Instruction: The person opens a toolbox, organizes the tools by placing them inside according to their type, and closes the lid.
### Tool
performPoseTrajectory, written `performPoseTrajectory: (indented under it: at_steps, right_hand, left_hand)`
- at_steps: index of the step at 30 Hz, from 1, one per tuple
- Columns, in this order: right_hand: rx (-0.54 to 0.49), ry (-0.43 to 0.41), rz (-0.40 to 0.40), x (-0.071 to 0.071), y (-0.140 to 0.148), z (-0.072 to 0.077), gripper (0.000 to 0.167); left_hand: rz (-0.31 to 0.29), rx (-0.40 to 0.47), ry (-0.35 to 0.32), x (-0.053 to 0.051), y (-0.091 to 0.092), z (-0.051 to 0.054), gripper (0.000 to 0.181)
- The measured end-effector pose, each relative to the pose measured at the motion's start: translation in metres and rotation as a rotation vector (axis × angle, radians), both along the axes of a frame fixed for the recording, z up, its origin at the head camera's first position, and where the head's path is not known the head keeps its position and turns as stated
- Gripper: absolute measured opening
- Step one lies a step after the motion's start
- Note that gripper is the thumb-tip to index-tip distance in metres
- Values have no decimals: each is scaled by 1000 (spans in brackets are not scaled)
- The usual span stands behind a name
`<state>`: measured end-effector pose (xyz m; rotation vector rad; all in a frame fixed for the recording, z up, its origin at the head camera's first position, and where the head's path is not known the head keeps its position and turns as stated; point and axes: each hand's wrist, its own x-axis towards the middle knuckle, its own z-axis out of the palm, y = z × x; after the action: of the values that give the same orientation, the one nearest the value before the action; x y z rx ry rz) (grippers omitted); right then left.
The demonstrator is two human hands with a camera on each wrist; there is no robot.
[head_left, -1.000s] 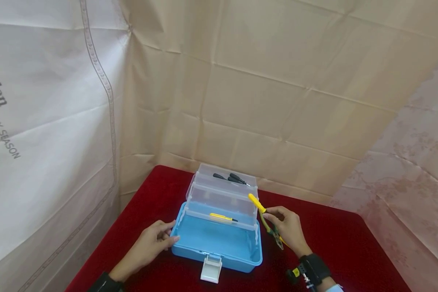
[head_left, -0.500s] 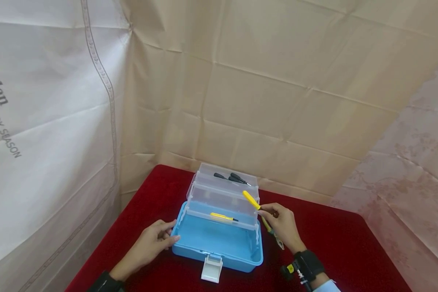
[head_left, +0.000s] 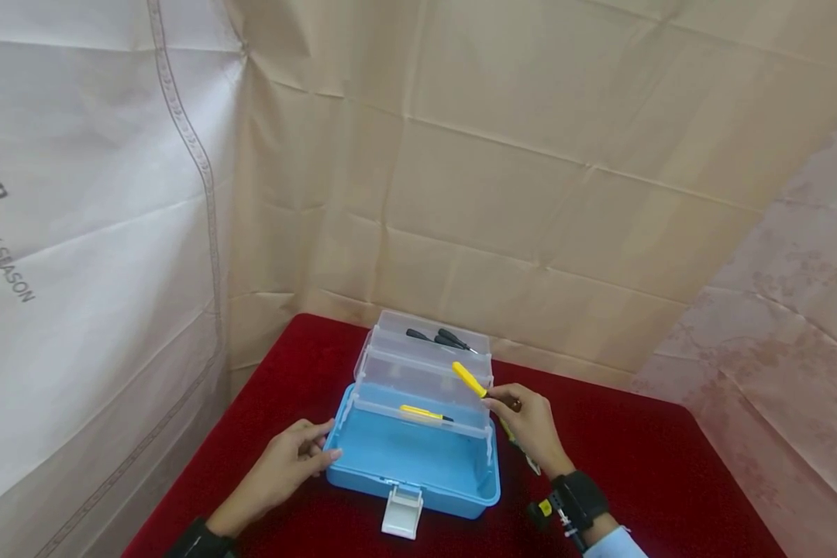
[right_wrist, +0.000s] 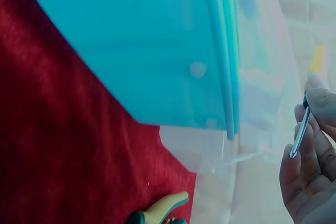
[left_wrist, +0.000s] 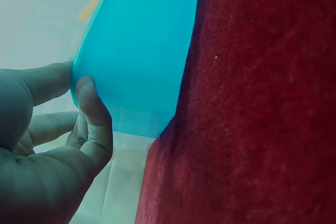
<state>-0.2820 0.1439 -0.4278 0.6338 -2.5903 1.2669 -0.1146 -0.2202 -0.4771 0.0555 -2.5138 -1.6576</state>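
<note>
My left hand [head_left: 289, 463] grips the left rim of a blue toolbox [head_left: 446, 505], thumb on one side and fingers on the other, as the left wrist view also shows. My right hand [head_left: 530, 425] pinches a yellow-handled screwdriver [head_left: 469, 379] near the base of its handle, over the right side of the clear trays. Its metal shaft [right_wrist: 300, 134] shows in the right wrist view, pointing back along the fingers. Another yellow screwdriver [head_left: 421, 412] lies in the lowest clear tray [head_left: 384, 408]. Pliers [right_wrist: 167, 206] with yellow-green handles lie on the table, partly hidden by my right hand in the head view.
Several black-handled screwdrivers [head_left: 453, 339] lie in the top clear tray [head_left: 390, 325]. A white latch [head_left: 401, 513] hangs at the toolbox's front. Red cloth [head_left: 642, 465] covers the table, and a beige cloth [head_left: 495, 194] hangs behind it.
My right hand has moved left with the yellow-handled screwdriver, from above the pliers to the edge of the clear trays. My left hand keeps its grip on the toolbox rim.
</note>
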Motion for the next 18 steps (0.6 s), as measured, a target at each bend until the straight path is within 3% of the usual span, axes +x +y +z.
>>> performPoseTrajectory:
  at_steps: [6,18]
  right_hand:
    - [-15,-11,33,1,-11,-1,16]
    - [66,7,95,-3,-19,-2,15]
  left_hand:
    - [-13,-4,5,1,-1,0,60]
    - [-29,-1,26,1,-2,-1,62]
